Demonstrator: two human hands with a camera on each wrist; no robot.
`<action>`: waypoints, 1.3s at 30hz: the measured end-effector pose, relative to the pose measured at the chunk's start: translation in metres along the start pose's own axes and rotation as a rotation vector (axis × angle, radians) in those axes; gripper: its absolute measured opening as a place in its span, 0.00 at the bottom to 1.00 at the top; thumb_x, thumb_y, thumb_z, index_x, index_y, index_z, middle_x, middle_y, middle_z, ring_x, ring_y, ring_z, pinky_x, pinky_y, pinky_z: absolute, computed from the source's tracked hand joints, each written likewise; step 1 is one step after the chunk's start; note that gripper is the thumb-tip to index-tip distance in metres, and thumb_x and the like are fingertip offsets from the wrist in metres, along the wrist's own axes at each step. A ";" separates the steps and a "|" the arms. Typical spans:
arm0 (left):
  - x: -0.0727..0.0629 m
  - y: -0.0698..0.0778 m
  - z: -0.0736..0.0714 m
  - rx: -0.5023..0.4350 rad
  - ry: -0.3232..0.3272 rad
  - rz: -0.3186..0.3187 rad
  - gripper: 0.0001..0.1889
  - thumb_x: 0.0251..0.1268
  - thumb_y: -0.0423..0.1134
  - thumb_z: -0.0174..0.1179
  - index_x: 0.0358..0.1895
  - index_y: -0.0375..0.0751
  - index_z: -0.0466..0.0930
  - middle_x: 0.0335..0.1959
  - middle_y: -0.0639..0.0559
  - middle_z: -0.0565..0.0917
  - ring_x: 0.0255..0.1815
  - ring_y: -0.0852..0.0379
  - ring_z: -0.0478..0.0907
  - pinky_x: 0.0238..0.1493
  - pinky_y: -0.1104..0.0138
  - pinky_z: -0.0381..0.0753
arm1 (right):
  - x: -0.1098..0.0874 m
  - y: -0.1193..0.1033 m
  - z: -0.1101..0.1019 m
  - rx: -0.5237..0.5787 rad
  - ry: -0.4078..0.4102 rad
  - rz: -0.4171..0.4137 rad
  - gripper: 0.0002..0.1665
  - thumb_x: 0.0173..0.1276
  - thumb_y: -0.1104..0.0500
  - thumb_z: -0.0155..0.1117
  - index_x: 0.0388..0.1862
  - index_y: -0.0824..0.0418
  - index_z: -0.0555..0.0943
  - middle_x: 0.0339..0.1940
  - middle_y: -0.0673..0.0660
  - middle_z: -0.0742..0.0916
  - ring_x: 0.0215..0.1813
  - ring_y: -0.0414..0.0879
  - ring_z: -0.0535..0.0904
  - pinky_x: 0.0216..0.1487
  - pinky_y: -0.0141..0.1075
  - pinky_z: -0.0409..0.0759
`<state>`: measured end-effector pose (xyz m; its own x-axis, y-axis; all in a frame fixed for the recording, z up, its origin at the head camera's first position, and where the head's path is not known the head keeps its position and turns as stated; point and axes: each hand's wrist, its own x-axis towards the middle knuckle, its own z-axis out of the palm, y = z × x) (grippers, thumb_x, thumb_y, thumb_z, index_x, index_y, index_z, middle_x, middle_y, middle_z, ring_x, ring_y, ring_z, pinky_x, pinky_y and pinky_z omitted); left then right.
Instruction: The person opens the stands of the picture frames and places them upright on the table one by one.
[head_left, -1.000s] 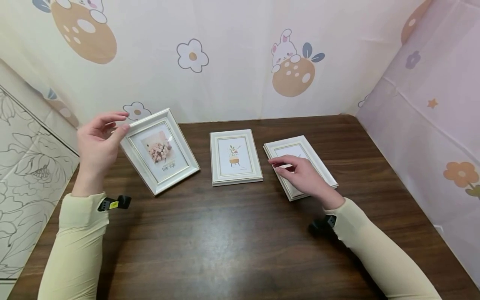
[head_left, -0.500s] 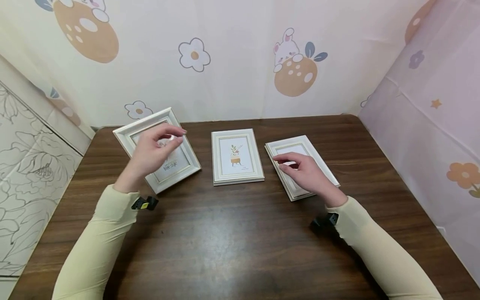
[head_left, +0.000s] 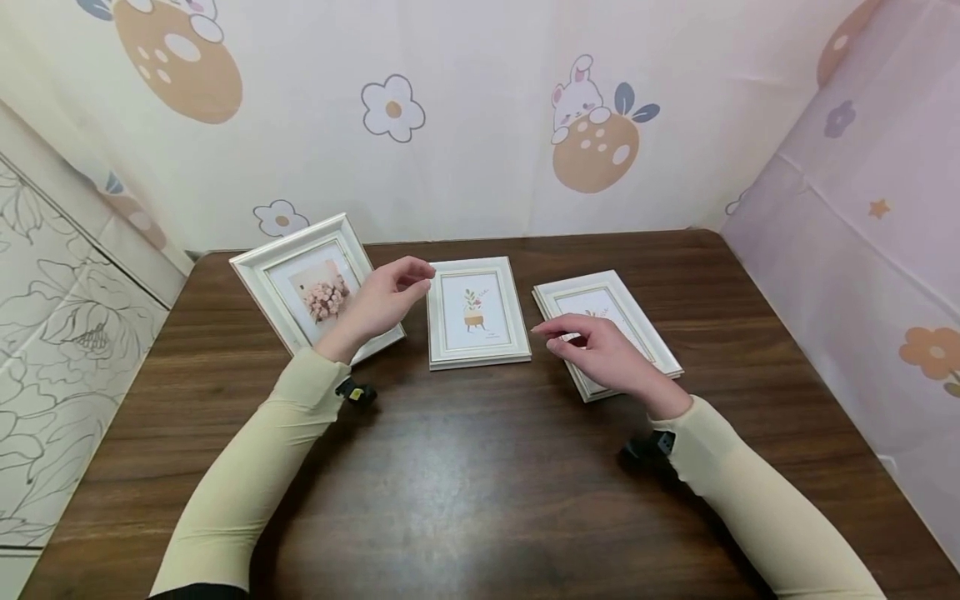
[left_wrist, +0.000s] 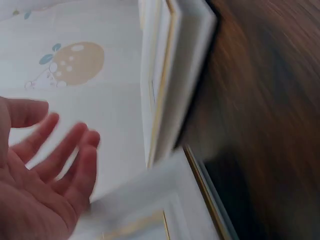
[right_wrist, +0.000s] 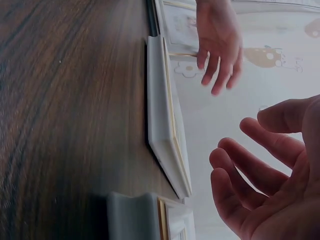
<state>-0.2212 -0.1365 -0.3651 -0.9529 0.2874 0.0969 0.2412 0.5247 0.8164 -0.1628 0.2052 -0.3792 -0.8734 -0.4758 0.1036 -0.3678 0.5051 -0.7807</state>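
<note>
Three white picture frames with thin gold lines are on the dark wooden table. The left picture frame [head_left: 281,258], with a pink flower photo, stands propped up and tilted. The middle picture frame [head_left: 480,354] lies flat and holds a drawing of a potted plant. A similar right picture frame [head_left: 645,333] lies turned at an angle. My left hand [head_left: 382,300] hovers with loosely bent fingers between the left and middle frames, its fingertips at the middle frame's upper left corner. Over the right frame hangs my right hand [head_left: 600,354], fingers loosely bent, holding nothing.
The table [head_left: 450,500] ends at a white patterned curtain [head_left: 480,167] behind the frames. A second curtain [head_left: 840,208] runs along the right side, and a panel with line-drawn flowers [head_left: 67,350] stands at the left.
My left hand has let go of the left picture frame's upper corner and moved right, across its front, to the middle frame. The left frame stays propped. My right hand stays nearly still.
</note>
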 end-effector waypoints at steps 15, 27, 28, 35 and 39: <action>0.037 0.012 0.016 -0.264 0.059 -0.319 0.25 0.76 0.45 0.53 0.72 0.45 0.64 0.73 0.43 0.63 0.73 0.46 0.60 0.69 0.52 0.62 | 0.004 -0.001 0.009 -0.033 -0.054 -0.023 0.13 0.72 0.62 0.63 0.54 0.57 0.85 0.50 0.55 0.87 0.49 0.45 0.80 0.50 0.46 0.81; 0.056 0.001 0.029 -0.033 -0.113 -0.483 0.35 0.76 0.47 0.52 0.79 0.44 0.49 0.79 0.43 0.52 0.80 0.39 0.35 0.75 0.46 0.47 | 0.000 0.000 0.008 -0.094 -0.110 -0.074 0.12 0.71 0.62 0.64 0.51 0.57 0.86 0.46 0.49 0.88 0.44 0.42 0.79 0.49 0.47 0.80; 0.058 -0.001 0.030 -0.021 -0.123 -0.485 0.35 0.76 0.47 0.51 0.79 0.44 0.48 0.80 0.43 0.50 0.80 0.39 0.34 0.75 0.46 0.46 | -0.001 0.001 0.008 -0.097 -0.112 -0.074 0.12 0.71 0.62 0.64 0.51 0.57 0.86 0.47 0.49 0.88 0.45 0.42 0.79 0.49 0.47 0.80; 0.065 -0.014 0.035 0.177 -0.130 -0.465 0.37 0.75 0.45 0.49 0.79 0.38 0.45 0.77 0.34 0.46 0.75 0.36 0.42 0.71 0.47 0.54 | 0.000 0.003 0.009 -0.094 -0.116 -0.073 0.12 0.72 0.62 0.64 0.51 0.57 0.86 0.47 0.52 0.88 0.44 0.43 0.79 0.48 0.45 0.80; 0.070 -0.016 0.040 0.274 -0.142 -0.455 0.36 0.75 0.43 0.49 0.78 0.33 0.45 0.75 0.32 0.47 0.72 0.35 0.49 0.70 0.49 0.58 | -0.001 0.003 0.010 -0.084 -0.125 -0.064 0.12 0.72 0.62 0.64 0.51 0.56 0.86 0.47 0.50 0.88 0.45 0.42 0.79 0.48 0.41 0.79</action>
<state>-0.2841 -0.0924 -0.3942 -0.9427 0.0784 -0.3243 -0.1321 0.8050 0.5784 -0.1594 0.1999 -0.3879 -0.8029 -0.5921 0.0695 -0.4509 0.5269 -0.7204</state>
